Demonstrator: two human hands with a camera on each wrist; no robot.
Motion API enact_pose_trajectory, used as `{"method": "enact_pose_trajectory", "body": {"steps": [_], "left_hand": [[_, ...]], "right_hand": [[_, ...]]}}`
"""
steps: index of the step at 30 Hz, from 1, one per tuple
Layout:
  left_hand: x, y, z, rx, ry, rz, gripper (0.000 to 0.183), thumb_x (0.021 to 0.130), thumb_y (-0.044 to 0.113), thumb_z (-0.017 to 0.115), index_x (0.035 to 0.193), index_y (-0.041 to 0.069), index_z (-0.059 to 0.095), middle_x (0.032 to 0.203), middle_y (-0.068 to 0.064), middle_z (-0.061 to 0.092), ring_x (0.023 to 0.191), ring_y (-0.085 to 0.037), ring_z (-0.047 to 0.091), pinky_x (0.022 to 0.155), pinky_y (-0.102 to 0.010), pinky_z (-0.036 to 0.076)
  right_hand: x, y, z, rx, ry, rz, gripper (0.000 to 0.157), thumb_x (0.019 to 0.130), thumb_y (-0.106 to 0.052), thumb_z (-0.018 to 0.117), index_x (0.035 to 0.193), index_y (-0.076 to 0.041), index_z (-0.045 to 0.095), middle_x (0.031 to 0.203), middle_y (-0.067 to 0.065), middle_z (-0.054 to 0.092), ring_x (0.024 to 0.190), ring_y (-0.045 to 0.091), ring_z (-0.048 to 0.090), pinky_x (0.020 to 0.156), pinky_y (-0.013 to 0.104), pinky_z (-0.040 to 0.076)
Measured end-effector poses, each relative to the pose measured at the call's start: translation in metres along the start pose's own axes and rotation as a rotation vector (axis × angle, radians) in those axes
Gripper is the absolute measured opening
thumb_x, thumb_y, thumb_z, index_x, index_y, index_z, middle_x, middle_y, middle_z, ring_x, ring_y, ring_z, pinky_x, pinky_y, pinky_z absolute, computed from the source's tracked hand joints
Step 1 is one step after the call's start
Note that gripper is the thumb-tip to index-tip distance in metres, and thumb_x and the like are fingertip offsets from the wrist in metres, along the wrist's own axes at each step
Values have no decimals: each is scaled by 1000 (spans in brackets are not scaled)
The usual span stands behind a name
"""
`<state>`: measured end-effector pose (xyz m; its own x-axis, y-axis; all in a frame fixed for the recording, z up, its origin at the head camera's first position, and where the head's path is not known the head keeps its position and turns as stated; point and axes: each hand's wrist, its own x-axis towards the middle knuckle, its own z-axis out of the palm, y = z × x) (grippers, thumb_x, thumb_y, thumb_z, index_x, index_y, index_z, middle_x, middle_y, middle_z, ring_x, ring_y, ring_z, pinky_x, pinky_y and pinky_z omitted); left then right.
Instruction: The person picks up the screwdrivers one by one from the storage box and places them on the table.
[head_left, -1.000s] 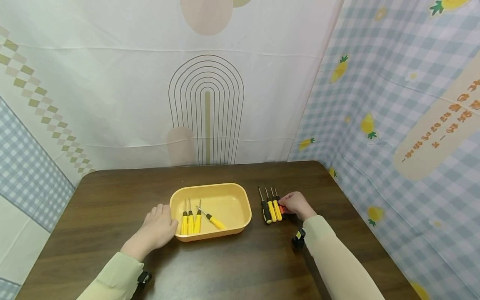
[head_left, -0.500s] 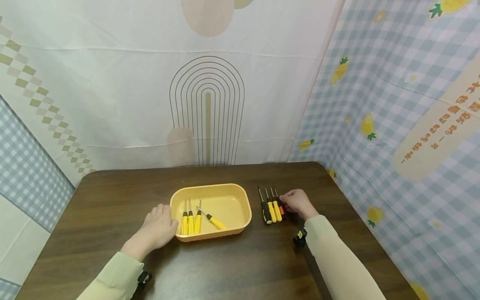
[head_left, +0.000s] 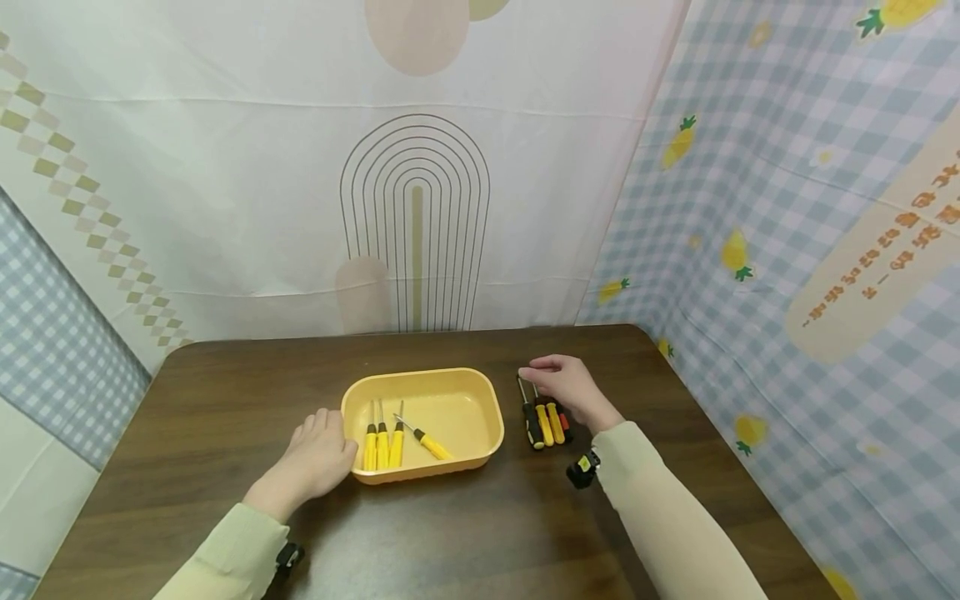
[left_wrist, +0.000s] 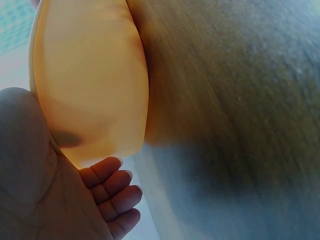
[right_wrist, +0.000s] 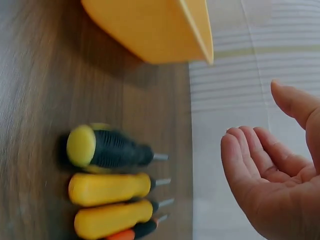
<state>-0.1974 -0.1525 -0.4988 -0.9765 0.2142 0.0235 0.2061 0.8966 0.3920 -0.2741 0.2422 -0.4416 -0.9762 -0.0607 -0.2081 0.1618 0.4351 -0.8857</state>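
My left hand (head_left: 311,458) holds the left end of a yellow plastic tray (head_left: 453,408). In the left wrist view its thumb (left_wrist: 20,135) lies at the rim and its fingers (left_wrist: 122,197) are bent against the outside wall. Several yellow-handled screwdrivers (head_left: 382,448) lie in the tray, one slanted. Right of the tray is a row with a black-and-yellow screwdriver (right_wrist: 117,149), two yellow screwdrivers (right_wrist: 111,189) and a red-and-black one (right_wrist: 125,234). My right hand (head_left: 572,387) hovers over their shafts, thumb and fingers apart, holding nothing. It partly hides the shafts in the head view.
The dark wooden table (head_left: 450,533) has its far edge against a white printed curtain (head_left: 262,192). A checked curtain (head_left: 750,317) stands at the right side. A small black camera (head_left: 582,471) sits at the right wrist.
My right hand has let go of the red-and-black screwdriver, leaving it at the row's right end, and moved left and away over the shafts. The left hand and tray stay put.
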Motion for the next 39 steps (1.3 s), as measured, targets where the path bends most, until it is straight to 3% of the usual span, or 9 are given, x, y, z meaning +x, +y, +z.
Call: {"method": "enact_pose_trajectory", "body": {"steps": [5, 10, 19, 27, 34, 39], "left_hand": [[0, 0, 0, 2, -4, -1, 35, 90, 21, 48, 107, -9, 47, 95, -15, 43, 92, -34, 42, 83, -52, 35], [0, 1, -1, 4, -10, -5, 35, 90, 21, 47, 107, -10, 46, 96, -15, 42, 92, -34, 41, 83, -52, 35], [0, 1, -1, 7, -8, -4, 36, 90, 21, 47, 107, -10, 46, 96, -15, 43, 93, -34, 42, 84, -52, 35], [0, 1, 0, 5, -17, -11, 37, 90, 22, 47, 109, -10, 46, 97, -15, 42, 93, -34, 42, 85, -52, 35], [0, 2, -1, -1, -22, -17, 36, 90, 22, 48, 108, -10, 46, 96, -15, 42, 91, -33, 41, 83, -51, 35], [-1, 2, -2, -3, -23, -17, 37, 90, 22, 48, 109, -10, 45, 96, -15, 42, 92, -33, 41, 84, -52, 35]], "right_hand": [[-2, -13, 17, -55, -30, -49, 57, 82, -45, 73, 127, -11, 61, 122, 6, 61, 112, 26, 59, 96, 52, 42], [-4, -22, 35, -37, -53, -82, 52, 82, -41, 74, 124, -12, 63, 120, 4, 61, 109, 22, 60, 95, 51, 43], [-5, -32, 73, -67, -156, -135, 55, 81, -42, 76, 122, -7, 64, 109, 1, 65, 99, 18, 62, 91, 47, 47], [-6, -29, 111, -127, -217, -185, 51, 83, -36, 75, 120, -3, 65, 101, -1, 68, 92, 13, 64, 84, 36, 50], [-8, -20, 131, -149, -291, -159, 41, 85, -28, 74, 113, 0, 66, 96, 3, 66, 84, 18, 64, 74, 36, 53], [-7, -17, 140, -141, -294, -114, 33, 81, -21, 78, 106, 0, 69, 88, 3, 67, 78, 21, 65, 69, 38, 54]]}}
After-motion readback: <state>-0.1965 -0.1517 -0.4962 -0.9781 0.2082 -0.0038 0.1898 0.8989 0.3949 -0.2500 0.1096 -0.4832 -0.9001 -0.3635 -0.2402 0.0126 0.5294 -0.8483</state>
